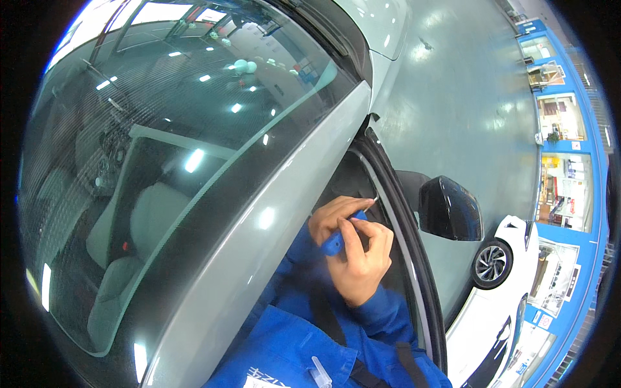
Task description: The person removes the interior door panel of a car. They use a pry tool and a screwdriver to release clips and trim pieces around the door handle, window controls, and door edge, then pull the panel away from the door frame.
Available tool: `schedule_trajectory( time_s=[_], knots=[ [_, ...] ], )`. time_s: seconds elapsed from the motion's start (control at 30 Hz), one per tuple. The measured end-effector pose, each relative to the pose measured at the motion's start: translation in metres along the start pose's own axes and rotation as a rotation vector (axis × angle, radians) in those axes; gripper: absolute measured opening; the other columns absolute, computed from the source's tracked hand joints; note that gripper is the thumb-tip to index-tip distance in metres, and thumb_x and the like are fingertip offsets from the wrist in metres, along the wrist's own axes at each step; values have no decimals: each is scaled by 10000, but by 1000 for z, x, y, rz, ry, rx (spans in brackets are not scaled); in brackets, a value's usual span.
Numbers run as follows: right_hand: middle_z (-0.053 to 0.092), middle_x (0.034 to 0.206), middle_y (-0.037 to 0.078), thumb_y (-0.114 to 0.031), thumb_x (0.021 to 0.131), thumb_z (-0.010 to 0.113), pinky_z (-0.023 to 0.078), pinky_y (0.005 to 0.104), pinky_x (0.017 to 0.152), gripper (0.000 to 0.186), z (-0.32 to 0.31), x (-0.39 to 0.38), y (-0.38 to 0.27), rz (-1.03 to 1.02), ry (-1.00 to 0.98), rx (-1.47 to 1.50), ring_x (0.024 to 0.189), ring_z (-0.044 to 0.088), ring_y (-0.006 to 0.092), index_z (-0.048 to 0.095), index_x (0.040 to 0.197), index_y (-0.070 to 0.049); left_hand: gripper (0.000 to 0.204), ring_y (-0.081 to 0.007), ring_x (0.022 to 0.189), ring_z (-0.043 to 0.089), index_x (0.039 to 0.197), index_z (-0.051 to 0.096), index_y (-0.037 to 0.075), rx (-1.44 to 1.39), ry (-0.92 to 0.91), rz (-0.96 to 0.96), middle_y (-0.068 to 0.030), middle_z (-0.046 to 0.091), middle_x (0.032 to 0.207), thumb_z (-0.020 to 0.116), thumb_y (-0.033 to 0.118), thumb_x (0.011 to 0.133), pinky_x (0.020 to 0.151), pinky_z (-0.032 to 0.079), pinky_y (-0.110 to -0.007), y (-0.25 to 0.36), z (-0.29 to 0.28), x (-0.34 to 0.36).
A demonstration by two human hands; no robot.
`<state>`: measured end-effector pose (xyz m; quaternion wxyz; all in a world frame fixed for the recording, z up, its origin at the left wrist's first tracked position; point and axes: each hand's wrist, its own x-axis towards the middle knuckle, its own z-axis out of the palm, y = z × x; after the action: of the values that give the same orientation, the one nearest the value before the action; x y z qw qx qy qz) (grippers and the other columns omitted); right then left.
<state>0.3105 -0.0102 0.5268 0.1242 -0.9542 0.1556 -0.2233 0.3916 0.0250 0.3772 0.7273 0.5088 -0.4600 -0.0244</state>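
My right hand (363, 258) grips a small tool with a blue handle (333, 244) and a thin metal shaft. Its thumb and forefinger pinch the handle. Just beyond it, my left hand (339, 212) has its fingers bent together at the front of the same tool, around the shaft. The shaft's tip shows past the left fingertips, close to the inner edge of the car's door frame (392, 223). Whether the tip touches the frame, I cannot tell. Both hands are in the gap between the grey roof pillar (265, 213) and the door frame.
The windshield (194, 84) fills the left side, with seats visible through the glass. A black side mirror (451, 208) sticks out beyond the door. Farther right, a white car (495, 310) stands on the glossy floor (466, 103), before a blue wall (598, 187) with display panels.
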Motion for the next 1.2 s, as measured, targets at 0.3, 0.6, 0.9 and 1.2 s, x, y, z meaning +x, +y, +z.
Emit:
schedule_trajectory(
  time_s=[0.3, 0.6, 0.9, 1.2],
  knots=[
    [693, 1086, 194, -63, 727, 833, 591, 423, 822, 383, -12, 6, 10, -8, 30, -2, 972, 712, 375, 709, 1085, -2, 435, -432, 1155, 659, 1268, 616, -114, 184, 87, -92, -276, 655, 1284, 647, 168, 938, 994, 537, -476, -2, 25, -2],
    [706, 1077, 172, -116, 755, 873, 607, 409, 792, 373, -29, 21, 19, 25, 2, -4, 934, 723, 356, 701, 1069, -12, 430, -332, 1074, 690, 1243, 666, 25, 412, 142, -167, -144, 694, 1213, 703, 115, 823, 885, 577, -401, 3, 45, 18],
    [706, 1071, 200, -24, 799, 816, 595, 394, 795, 303, -37, 28, 15, 63, -42, 53, 931, 734, 370, 698, 1072, 31, 368, -278, 960, 708, 1149, 680, 54, 477, 200, -140, -96, 689, 1102, 731, 85, 786, 715, 593, -372, 0, 52, 25],
    [706, 1069, 177, -74, 767, 853, 601, 399, 778, 342, -39, 33, 19, 68, -72, 58, 915, 730, 363, 696, 1062, 0, 428, -245, 911, 702, 1149, 656, 75, 548, 159, -166, -69, 681, 1099, 734, 84, 729, 679, 588, -359, 2, 53, 26]
  ],
)
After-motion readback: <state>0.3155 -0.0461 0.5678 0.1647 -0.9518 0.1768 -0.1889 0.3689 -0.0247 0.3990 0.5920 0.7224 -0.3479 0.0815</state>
